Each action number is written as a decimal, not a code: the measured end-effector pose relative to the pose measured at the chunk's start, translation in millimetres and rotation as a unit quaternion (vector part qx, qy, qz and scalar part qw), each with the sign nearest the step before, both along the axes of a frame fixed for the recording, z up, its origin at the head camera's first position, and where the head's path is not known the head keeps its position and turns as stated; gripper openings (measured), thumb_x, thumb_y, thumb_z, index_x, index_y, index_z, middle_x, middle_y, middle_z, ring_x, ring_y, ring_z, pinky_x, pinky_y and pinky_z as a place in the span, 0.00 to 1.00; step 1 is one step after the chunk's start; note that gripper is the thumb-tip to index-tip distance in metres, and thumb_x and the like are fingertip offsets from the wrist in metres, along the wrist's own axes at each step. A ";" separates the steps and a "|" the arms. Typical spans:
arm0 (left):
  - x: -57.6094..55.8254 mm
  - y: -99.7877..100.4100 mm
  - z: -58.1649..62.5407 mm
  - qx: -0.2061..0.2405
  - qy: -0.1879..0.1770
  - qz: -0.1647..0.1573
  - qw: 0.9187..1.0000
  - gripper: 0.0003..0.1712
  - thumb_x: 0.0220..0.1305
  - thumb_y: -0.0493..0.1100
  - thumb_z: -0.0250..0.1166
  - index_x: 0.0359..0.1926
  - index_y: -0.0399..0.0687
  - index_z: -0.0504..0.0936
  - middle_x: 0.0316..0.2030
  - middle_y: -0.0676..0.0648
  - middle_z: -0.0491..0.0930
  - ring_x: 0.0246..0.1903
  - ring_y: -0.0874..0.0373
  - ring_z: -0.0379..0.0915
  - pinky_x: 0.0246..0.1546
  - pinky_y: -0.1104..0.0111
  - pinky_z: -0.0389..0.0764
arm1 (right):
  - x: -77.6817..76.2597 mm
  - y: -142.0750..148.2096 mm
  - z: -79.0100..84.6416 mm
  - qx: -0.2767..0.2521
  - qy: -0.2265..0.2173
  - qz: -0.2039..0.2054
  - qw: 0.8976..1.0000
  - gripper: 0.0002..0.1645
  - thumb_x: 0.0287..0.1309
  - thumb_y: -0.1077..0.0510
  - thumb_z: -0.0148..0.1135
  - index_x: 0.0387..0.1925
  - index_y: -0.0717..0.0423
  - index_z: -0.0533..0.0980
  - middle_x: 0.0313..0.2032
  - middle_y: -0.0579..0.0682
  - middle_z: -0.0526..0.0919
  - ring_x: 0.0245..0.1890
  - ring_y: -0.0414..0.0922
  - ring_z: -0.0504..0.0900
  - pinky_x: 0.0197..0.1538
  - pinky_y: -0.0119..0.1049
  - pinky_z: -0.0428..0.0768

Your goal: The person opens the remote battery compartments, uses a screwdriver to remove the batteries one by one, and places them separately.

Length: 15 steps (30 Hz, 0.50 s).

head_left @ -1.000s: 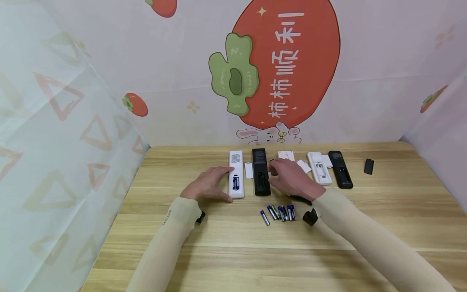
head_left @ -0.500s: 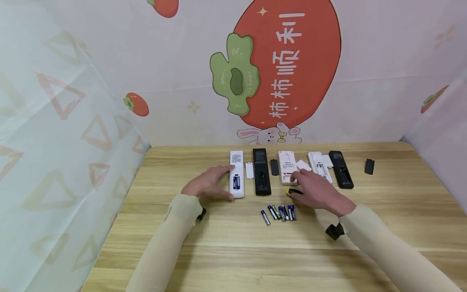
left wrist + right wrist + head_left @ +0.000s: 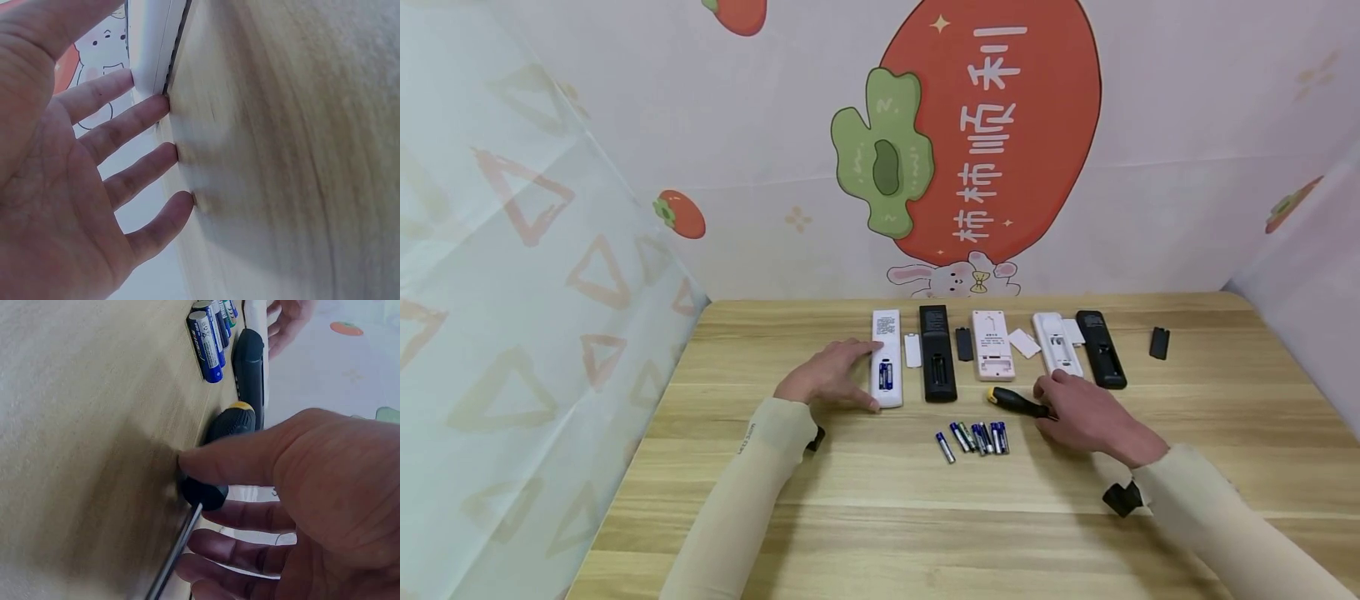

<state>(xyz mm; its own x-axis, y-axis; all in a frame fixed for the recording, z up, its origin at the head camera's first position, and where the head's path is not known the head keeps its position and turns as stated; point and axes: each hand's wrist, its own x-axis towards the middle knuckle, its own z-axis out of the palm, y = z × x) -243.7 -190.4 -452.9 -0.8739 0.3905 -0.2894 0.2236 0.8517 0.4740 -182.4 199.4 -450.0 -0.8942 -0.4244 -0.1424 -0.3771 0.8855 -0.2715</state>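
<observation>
My left hand rests at the left side of a white remote control, its fingers fairly straight. In the left wrist view, fingertips meet the side of the remote and the tabletop. Two blue batteries lie in that remote's uncovered compartment. My right hand is at the shaft end of a screwdriver with a black and yellow handle. Thumb and index finger pinch the handle's end in the right wrist view, where the metal shaft shows; the other fingers are loosely bent.
Several loose batteries lie in front of the remotes. To the right stand a black remote, a pinkish-white one, another white one and another black one. Battery covers lie among and beyond them.
My right hand has moved right and toward me, from beside the black remote, past the pinkish-white one, to the screwdriver's shaft end. My left hand has stayed at the white remote.
</observation>
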 end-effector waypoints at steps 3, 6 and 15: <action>0.3 -0.4 0.0 0.005 0.000 0.001 1.000 0.61 0.44 0.57 0.84 0.78 0.61 0.62 0.75 0.45 0.60 0.74 0.44 0.53 0.71 0.46 0.59 | -1.0 0.8 -2.7 -0.003 -0.005 0.000 1.000 0.17 0.60 0.56 0.71 0.47 0.61 0.79 0.37 0.51 0.78 0.31 0.46 0.74 0.32 0.42 0.76; 0.8 0.2 0.6 0.009 0.000 0.000 1.000 0.61 0.44 0.56 0.84 0.78 0.61 0.62 0.75 0.45 0.60 0.74 0.44 0.53 0.71 0.46 0.59 | -1.5 0.0 -3.6 -0.005 -0.010 0.003 1.000 0.13 0.61 0.58 0.69 0.45 0.60 0.78 0.37 0.51 0.79 0.31 0.46 0.75 0.35 0.44 0.78; 2.2 0.3 1.5 -0.003 0.010 -0.011 1.000 0.62 0.44 0.57 0.84 0.78 0.59 0.61 0.76 0.45 0.58 0.75 0.43 0.50 0.72 0.45 0.56 | -1.5 -2.0 -8.8 0.007 -0.001 0.023 1.000 0.10 0.63 0.59 0.67 0.42 0.57 0.75 0.32 0.47 0.75 0.28 0.44 0.72 0.31 0.41 0.74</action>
<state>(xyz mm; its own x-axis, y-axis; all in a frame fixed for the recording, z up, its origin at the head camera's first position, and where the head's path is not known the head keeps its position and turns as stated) -241.4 -190.1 -451.5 -0.8711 0.4077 -0.2739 0.2521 0.8497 0.4631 -183.9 197.4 -458.8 -0.8736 -0.4626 -0.1511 -0.4164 0.8713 -0.2599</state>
